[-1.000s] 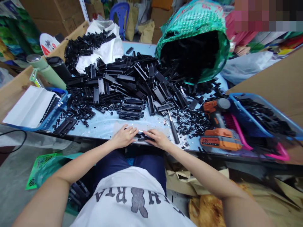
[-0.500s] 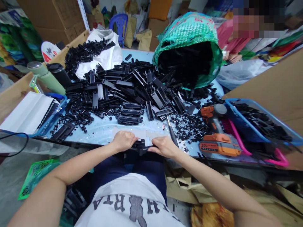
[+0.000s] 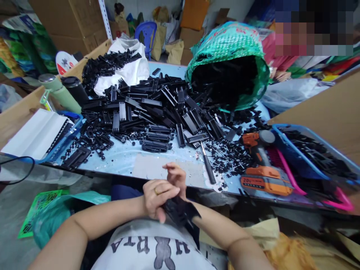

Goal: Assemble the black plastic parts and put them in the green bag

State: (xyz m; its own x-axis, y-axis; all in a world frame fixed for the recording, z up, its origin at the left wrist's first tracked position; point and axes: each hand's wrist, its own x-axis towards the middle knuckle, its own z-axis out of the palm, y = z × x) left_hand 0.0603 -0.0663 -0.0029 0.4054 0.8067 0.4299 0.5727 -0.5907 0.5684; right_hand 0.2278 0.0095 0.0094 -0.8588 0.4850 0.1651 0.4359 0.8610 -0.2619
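Close to my body, my left hand [image 3: 157, 197] is closed on a black plastic part [image 3: 181, 213], whose dark, blurred end lies across my right wrist. A ring shows on one finger of this hand. Just behind it, my right hand [image 3: 176, 177] is raised at the table's edge with loosely bent fingers apart and nothing visible in them. Part of its palm is hidden by the left hand. Beyond the hands, several assembled black plastic pieces [image 3: 156, 145] lie stacked in a row. A screwdriver-like tool with a black handle [image 3: 208, 167] lies to the right.
Long black slotted parts [image 3: 152, 102] form a heap across the table. A green woven sack [image 3: 229, 32] spills more parts. Loose screws [image 3: 227, 153], an orange cordless drill [image 3: 266, 180] and a blue basket [image 3: 302, 150] are at right. Papers [image 3: 35, 133] lie left. A co-worker's hand [image 3: 282, 76] shows behind.
Both hands have drawn back from the table edge toward my body and come together. The black part now tilts in my left hand, and my right hand has let go of it.
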